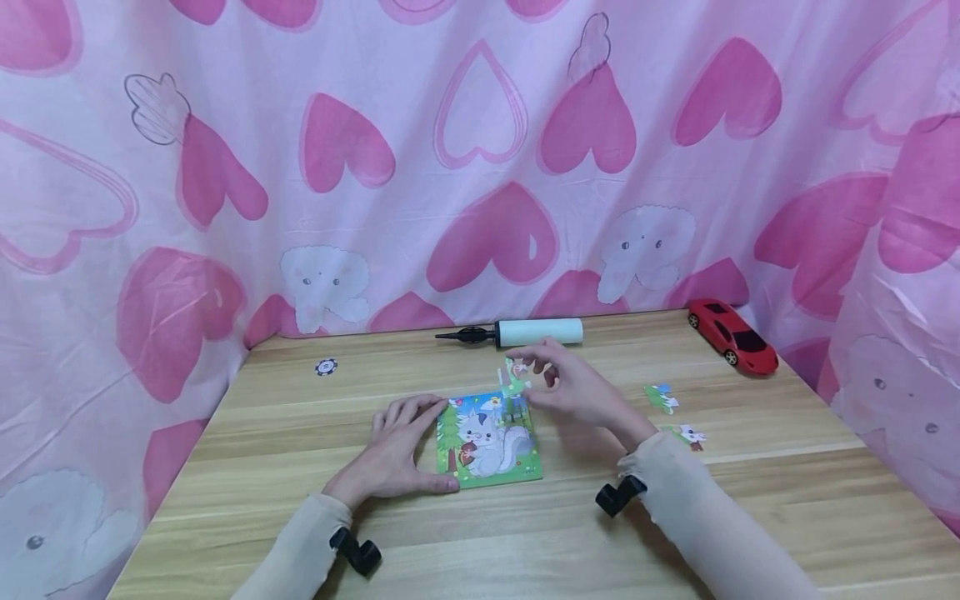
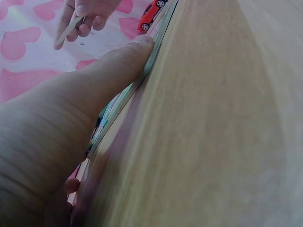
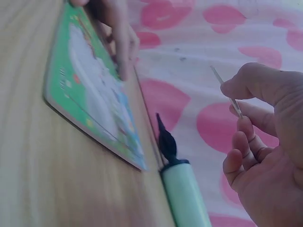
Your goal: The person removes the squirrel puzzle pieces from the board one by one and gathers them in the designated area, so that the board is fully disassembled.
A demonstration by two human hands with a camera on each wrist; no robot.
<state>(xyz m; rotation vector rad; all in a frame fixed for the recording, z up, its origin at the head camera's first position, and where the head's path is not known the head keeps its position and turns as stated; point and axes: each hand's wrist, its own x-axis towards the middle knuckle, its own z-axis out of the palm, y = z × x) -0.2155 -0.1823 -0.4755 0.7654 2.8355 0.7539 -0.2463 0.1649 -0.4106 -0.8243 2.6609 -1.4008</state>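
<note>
On the table lies a square jigsaw puzzle [image 1: 487,454] with a white squirrel picture; the board looks filled except near its top right corner. My left hand [image 1: 397,454] holds its left side, thumb along the near edge and index finger at the far left corner. Above that top right part, my right hand [image 1: 566,383] pinches a thin puzzle piece [image 1: 514,379] between thumb and fingers. The right wrist view shows the piece [image 3: 227,92] edge-on, apart from the board [image 3: 71,101]. Two loose pieces [image 1: 662,398] [image 1: 688,436] lie right of my right hand.
Behind the puzzle lies a pale hand pump [image 1: 540,332] with a black nozzle. A red toy car [image 1: 732,336] stands at the far right, and a round poker chip [image 1: 326,367] lies at the far left. A pink heart-patterned curtain [image 1: 405,225] hangs behind the table.
</note>
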